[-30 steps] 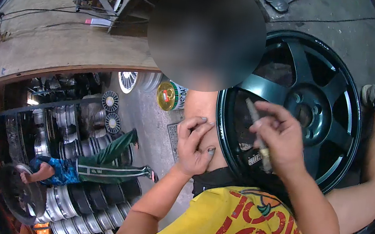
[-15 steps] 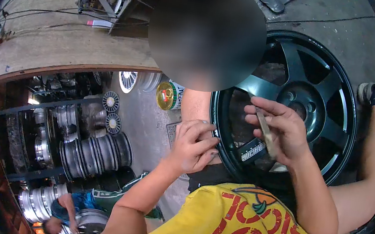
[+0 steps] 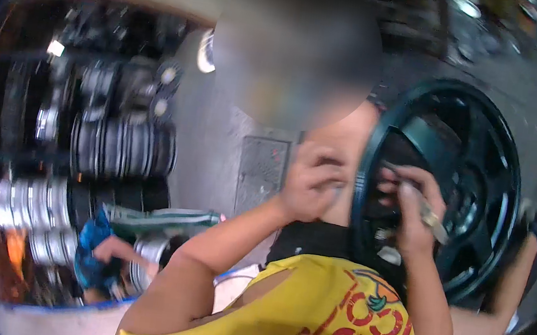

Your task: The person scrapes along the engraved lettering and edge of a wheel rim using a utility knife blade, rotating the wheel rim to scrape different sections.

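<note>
- Gripping a slim tool, the right hand has thumb and fingers closed around it; the pale end juts out from the hand's outer side, while the tip is too blurred to make out.
- Directly under the right hand lies the dark green wheel, tilted, its spokes reaching out to the far side of that hand. Whether hand or tool touches it, I cannot tell.
- Close below the right hand, toward the wrist, a small pale shape shows by the rim, too smeared to name.
- Just left of the wheel rim, the left hand has its fingers bent and its thumb near them; I cannot tell whether the fingertips meet or hold something.
- Beside the left hand's fingers is a bare leg; contact is unclear.
- Below the left hand, toward the body, are black shorts and a yellow shirt with red lettering.
- Near the left hand, on its outer side, a square plate is set in the floor.
- Well apart from the left hand, farther left, stacked wheels fill racks, and a co-worker in a blue top bends over a silver wheel.
</note>
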{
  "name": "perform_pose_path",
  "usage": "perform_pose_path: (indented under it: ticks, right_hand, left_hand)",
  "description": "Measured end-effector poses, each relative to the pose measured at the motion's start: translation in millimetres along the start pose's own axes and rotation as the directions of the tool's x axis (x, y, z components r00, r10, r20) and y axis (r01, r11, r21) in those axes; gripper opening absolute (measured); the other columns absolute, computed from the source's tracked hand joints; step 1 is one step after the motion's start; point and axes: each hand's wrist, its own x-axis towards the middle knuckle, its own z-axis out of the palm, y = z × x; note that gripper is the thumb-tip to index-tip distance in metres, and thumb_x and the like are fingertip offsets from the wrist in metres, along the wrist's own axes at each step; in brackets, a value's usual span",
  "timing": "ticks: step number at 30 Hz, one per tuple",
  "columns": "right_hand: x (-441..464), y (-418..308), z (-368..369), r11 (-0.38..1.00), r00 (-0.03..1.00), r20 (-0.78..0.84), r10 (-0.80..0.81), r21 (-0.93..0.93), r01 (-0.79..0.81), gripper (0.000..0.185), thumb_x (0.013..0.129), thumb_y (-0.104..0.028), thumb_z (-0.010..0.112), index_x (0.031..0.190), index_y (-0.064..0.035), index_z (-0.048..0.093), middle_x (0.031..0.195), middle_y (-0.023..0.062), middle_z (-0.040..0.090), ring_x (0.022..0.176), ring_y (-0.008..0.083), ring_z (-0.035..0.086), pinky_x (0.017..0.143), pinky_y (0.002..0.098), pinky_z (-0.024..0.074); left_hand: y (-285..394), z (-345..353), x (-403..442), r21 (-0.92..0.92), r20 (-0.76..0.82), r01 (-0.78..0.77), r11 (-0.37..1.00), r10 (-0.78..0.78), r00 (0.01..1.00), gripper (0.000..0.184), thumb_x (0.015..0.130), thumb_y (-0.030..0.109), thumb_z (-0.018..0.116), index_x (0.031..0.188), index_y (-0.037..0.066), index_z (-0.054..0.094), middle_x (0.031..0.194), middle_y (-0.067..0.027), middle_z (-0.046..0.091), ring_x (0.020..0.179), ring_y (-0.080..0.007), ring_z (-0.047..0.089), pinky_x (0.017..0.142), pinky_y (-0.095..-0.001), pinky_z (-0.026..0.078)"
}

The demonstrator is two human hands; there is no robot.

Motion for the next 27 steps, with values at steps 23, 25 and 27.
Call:
perform_pose_path:
  ticks: [23,25,27]
  right_hand:
    - [-44,43,30,0.384,0.902,0.255,-0.349,-0.839,0.386,0.045,0.114,-0.034,0.053,0.134,0.0055,0.047,0.15,0.0216,0.051,0.132,0.0278,0.051,0.11,0.0389,0.0419]
    - [-46,43,33,0.379,0.899,0.241,-0.366,-0.843,0.381,0.05,0.114,-0.037,0.054,0.139,0.0059,0.045,0.143,0.0205,0.053,0.126,0.0258,0.052,0.107,0.0371,0.0432]
    - [-46,37,37,0.421,0.945,0.144,-0.292,-0.868,0.262,0.056,0.113,-0.04,0.056,0.143,0.0066,0.043,0.142,0.0212,0.053,0.127,0.0261,0.052,0.109,0.0372,0.0432]
  left_hand:
    - [-20,5,-9,-0.271,-0.193,-0.107,0.957,0.055,0.98,0.032,0.092,0.038,0.064,0.09,0.016,0.086,0.122,-0.0062,0.075,0.128,-0.0264,0.062,0.114,-0.0513,0.039]
    - [-16,-19,-15,-0.261,-0.129,-0.112,0.959,0.08,0.988,0.036,0.095,0.039,0.058,0.095,0.017,0.087,0.127,-0.0045,0.074,0.135,-0.0267,0.06,0.122,-0.0518,0.034]
    - [-16,-5,-11,-0.288,-0.125,-0.103,0.952,0.069,0.99,0.037,0.096,0.039,0.057,0.095,0.018,0.087,0.128,-0.0043,0.074,0.135,-0.0265,0.06,0.122,-0.0522,0.035]
